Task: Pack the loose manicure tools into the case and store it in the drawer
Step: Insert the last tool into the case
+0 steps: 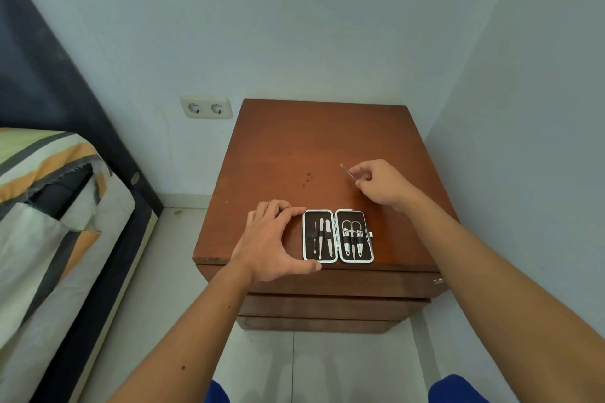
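Note:
An open manicure case (338, 236) lies flat near the front edge of a brown wooden nightstand (294, 147). Its two black halves hold several metal tools under elastic straps. My left hand (271, 240) grips the case's left edge, thumb at the front corner and fingers at the back. My right hand (381, 183) hovers behind and to the right of the case, pinching a thin metal tool (347, 171) whose tip points up and left. The nightstand's drawer fronts (327, 307) below the top are shut.
The nightstand stands in a corner, with walls behind it and close on its right. A double wall socket (207, 107) sits to its left. A bed with a striped cover (45, 206) fills the left side. Pale floor tiles (314, 366) lie in front.

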